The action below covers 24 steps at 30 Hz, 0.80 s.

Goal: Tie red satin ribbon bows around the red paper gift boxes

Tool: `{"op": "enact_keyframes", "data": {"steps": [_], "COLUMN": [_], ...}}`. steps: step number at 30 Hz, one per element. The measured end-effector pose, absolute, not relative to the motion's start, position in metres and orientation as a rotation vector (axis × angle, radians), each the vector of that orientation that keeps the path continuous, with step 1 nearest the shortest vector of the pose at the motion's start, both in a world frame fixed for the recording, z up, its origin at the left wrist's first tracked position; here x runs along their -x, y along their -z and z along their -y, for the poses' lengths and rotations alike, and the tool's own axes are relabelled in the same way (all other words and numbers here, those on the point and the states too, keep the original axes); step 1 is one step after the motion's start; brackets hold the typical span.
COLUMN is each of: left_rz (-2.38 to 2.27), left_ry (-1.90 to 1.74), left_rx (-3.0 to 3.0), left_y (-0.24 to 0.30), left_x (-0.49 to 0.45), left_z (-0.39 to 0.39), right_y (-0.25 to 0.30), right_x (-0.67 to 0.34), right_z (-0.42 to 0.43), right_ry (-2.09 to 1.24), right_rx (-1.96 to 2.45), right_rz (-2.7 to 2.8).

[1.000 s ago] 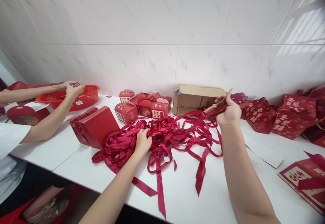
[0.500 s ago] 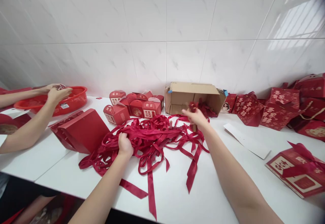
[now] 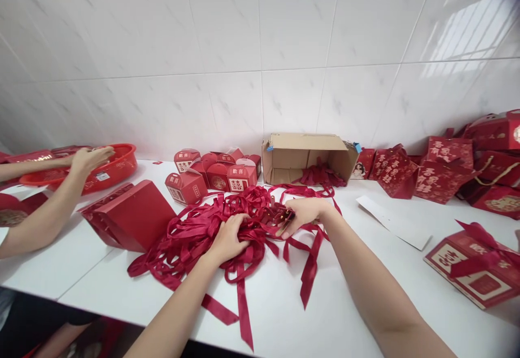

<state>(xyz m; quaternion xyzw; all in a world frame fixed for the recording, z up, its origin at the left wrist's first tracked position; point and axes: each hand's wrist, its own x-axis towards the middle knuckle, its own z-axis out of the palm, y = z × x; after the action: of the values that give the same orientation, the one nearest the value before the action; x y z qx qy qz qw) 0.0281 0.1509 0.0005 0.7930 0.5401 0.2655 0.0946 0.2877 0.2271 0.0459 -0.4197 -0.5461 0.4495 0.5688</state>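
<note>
A tangled heap of red satin ribbon (image 3: 195, 233) lies in front of me on the white table. My left hand (image 3: 229, 239) is in the middle of the heap, its fingers curled around some ribbon strands. At the heap's right side my right hand (image 3: 300, 216) is closed on a small dark-red bundle with gold specks (image 3: 280, 215); its exact kind is hard to make out. Behind it, a cardboard box (image 3: 304, 142) lies on its side with its opening towards me. Red ribbon-like pieces (image 3: 320, 175) are inside it.
Small red gift boxes (image 3: 239, 178) stand behind the heap, with a red gift bag (image 3: 134, 214) to its left. More red boxes (image 3: 442, 179), a white card (image 3: 392, 222) and a ribbon-tied box (image 3: 475, 266) are right. Another person's hands (image 3: 87, 158) are over a red basin (image 3: 125, 166).
My right hand has come from the cardboard box's opening down and left to the ribbon heap, holding the dark-red bundle. My left hand has shifted right, deeper into the ribbons.
</note>
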Motion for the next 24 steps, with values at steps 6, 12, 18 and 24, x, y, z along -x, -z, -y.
{"op": "enact_keyframes", "data": {"steps": [6, 12, 18, 24], "left_rz": [-1.358, -1.334, -1.336, -1.355], "left_ry": [-0.827, -0.809, -0.792, -0.783], "left_rx": [-2.375, -2.367, -2.35, -2.342], "left_y": [0.006, 0.008, 0.008, 0.002], "left_x": [-0.02, -0.02, -0.02, -0.022], "left_z": [-0.16, -0.16, -0.16, -0.156], "right_y": [-0.04, -0.02, -0.028, -0.055], "right_x": [-0.278, -0.251, -0.251, -0.271], "right_z": [-0.241, -0.24, -0.242, -0.242], "right_ry": [-0.991, -0.759, -0.74, -0.889], "right_rx": [0.955, 1.014, 1.044, 1.005], "right_rz": [1.428, 1.642, 1.662, 1.529]}}
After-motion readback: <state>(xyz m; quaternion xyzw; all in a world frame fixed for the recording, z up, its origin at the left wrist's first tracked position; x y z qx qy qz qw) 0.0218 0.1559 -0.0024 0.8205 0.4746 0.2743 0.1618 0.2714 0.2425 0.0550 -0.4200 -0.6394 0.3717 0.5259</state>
